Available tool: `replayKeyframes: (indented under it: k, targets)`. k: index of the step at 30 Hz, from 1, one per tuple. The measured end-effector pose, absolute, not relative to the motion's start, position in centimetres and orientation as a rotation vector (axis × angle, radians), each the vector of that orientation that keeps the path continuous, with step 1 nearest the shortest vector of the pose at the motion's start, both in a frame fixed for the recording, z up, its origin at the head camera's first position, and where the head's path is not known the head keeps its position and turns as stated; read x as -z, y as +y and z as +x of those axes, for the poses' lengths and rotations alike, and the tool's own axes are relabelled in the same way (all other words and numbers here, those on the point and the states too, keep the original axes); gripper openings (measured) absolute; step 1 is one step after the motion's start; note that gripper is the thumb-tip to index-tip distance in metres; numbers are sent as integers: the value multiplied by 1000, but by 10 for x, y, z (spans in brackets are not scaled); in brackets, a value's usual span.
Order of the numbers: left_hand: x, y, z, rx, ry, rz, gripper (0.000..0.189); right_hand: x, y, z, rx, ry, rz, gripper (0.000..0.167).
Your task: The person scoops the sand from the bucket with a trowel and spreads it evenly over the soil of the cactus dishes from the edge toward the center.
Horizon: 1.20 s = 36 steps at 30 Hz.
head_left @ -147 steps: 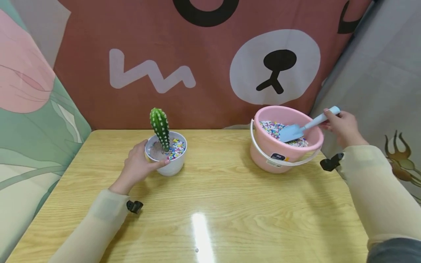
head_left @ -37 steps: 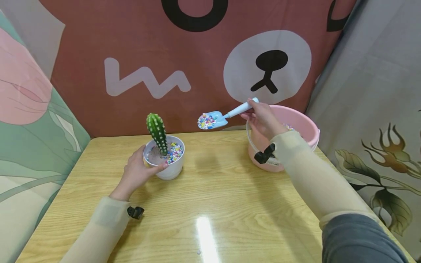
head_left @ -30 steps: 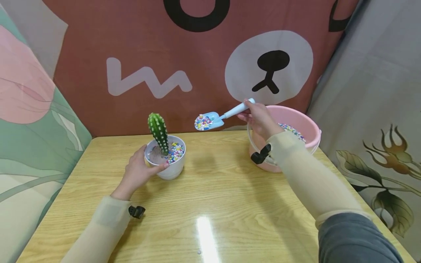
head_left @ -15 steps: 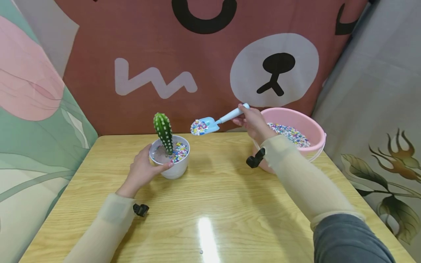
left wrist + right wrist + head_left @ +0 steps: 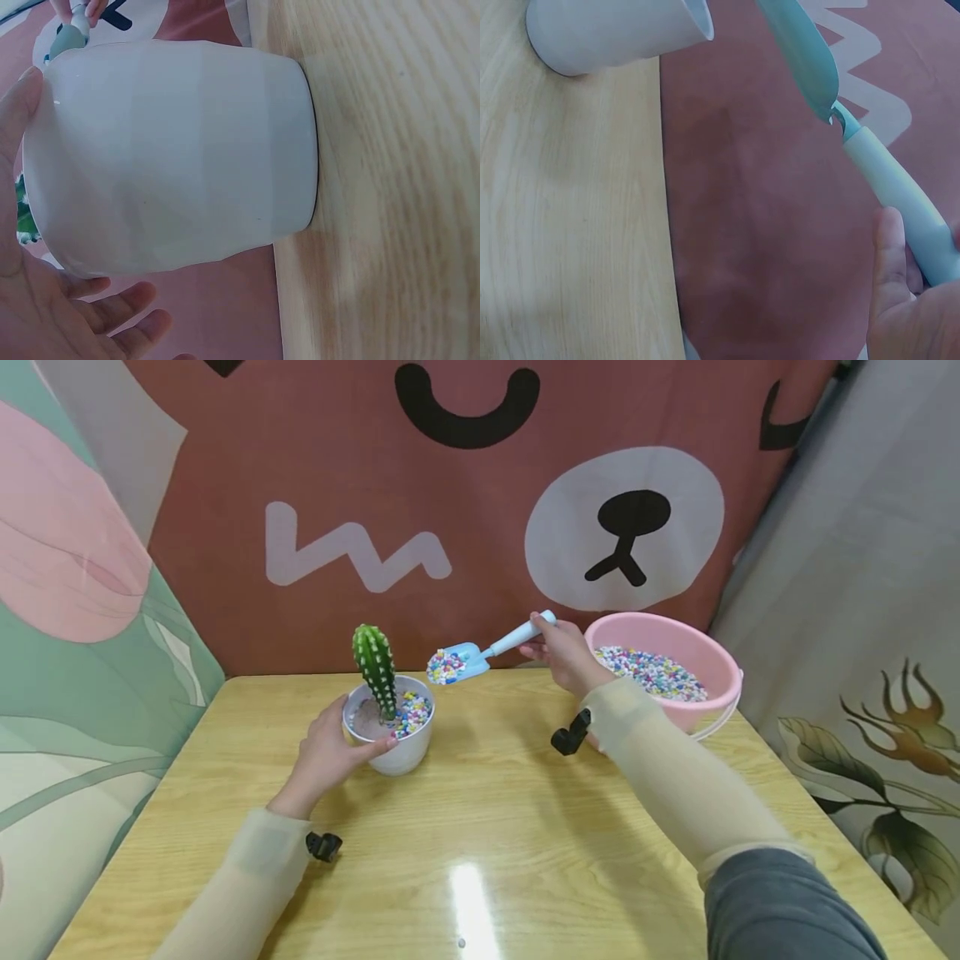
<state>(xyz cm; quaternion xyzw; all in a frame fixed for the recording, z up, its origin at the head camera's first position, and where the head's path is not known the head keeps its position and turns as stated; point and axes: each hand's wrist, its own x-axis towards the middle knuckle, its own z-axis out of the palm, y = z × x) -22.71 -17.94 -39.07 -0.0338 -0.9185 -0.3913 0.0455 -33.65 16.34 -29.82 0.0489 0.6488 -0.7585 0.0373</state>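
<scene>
Wood-grain table [image 5: 540,843], brown bear-print backdrop [image 5: 337,631] behind its far edge, grey curtain [image 5: 862,527] off to the right.

Left hand [image 5: 326,758] grips the white pot [image 5: 402,753]: thumb on the near side at the rim, fingers round the left. Pot is upright near the table's far edge, left of centre.

Right hand [image 5: 567,653] holds the blue trowel [image 5: 476,665] by its handle, thumb and fingers closed on it. Blade is up in the air, loaded with beads [image 5: 444,667].

Change: over the last second the trowel has come left and slightly lower, from near the bucket to near the pot. Load looks intact, left-hand hold unchanged. So the scoop is carried across, not tipped out. Blade tip sits by the right of the pot rim; can't tell if it's over the opening.

In the pot: green cactus [image 5: 375,670], leaning a bit left, coloured beads mostly to its right, grey fill to its left.

Farther out: pink bucket [image 5: 716,670] towards the far right corner, plenty of beads left in it.
</scene>
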Motion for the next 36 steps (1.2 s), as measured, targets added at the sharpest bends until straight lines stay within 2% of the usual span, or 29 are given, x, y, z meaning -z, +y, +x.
replayKeyframes:
  k: [22, 36]
  targets:
    - [394, -180, -228, 1165, -2796, -112, 112, 314, 145, -340, 2375, 1971, 175, 20]
    - [393, -180, -227, 1190, -2785, -121, 110, 318, 140, -339, 2313, 2027, 187, 26]
